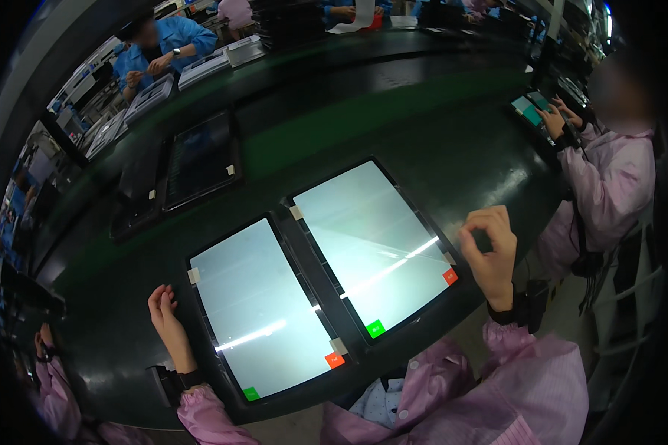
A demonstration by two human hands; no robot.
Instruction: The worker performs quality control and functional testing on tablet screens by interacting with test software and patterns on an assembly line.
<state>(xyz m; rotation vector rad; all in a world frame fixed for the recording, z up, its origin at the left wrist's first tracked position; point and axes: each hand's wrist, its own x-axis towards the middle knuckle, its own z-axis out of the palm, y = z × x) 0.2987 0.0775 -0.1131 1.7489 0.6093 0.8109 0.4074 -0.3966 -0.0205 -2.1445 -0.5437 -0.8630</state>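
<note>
Two black-framed tablets lie side by side on the dark green table (pixel 453 133) in front of me. The left tablet (pixel 263 311) and the right tablet (pixel 371 245) both show a plain white screen. Each screen has a small green square and a red square at its near corners. Pale tape tabs sit on the frames. Beside the left tablet's outer edge, my left hand (pixel 171 326) rests with loosely bent fingers and holds nothing. My right hand (pixel 491 252) hovers by the right tablet's outer edge. Its thumb and forefinger meet in a loop, with nothing visible between them.
Two dark-screened tablets (pixel 200 159) lie farther back on the left. A co-worker in pink (pixel 608 178) at the right handles a lit device (pixel 528 111). Someone in blue (pixel 182 37) works across the table, near stacked trays (pixel 286 26). Another person's hand (pixel 44 341) shows at far left.
</note>
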